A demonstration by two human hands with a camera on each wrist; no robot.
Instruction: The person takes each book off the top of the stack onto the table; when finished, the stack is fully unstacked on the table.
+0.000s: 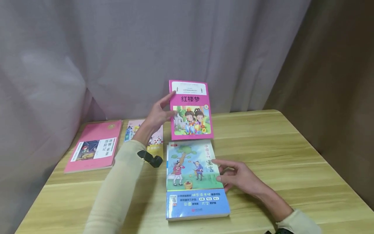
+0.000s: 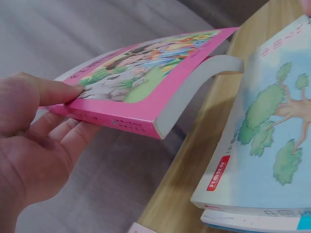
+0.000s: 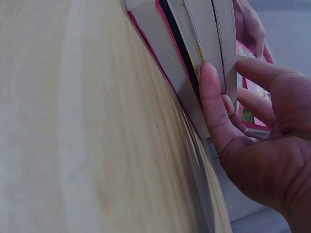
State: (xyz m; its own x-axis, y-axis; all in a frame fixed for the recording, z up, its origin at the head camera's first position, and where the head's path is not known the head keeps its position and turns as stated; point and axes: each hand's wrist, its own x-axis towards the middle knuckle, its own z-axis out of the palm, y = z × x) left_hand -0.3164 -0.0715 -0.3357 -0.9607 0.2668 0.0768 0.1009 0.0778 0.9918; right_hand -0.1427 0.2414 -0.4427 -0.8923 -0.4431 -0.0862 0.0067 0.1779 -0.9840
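My left hand (image 1: 157, 113) holds a pink storybook (image 1: 190, 100), thumb on its cover and fingers beneath, along the spine side. The left wrist view shows the storybook (image 2: 141, 82) tilted, with a few pages bowing away below its cover. Directly in front of it lies a stack of several books; on top is a book with a tree and two figures over a blue band (image 1: 198, 203). At the stack's right side, my right hand (image 1: 241, 178) touches the books with fairly straight fingers. In the right wrist view, its fingertips (image 3: 210, 77) rest against the page edges (image 3: 187, 53).
At the table's left lies another pink book (image 1: 94, 149). Beside it, a light pink and yellow book (image 1: 155, 151) is partly hidden behind my left arm. A grey curtain (image 1: 131, 58) hangs at the far edge of the wooden table (image 1: 277, 149).
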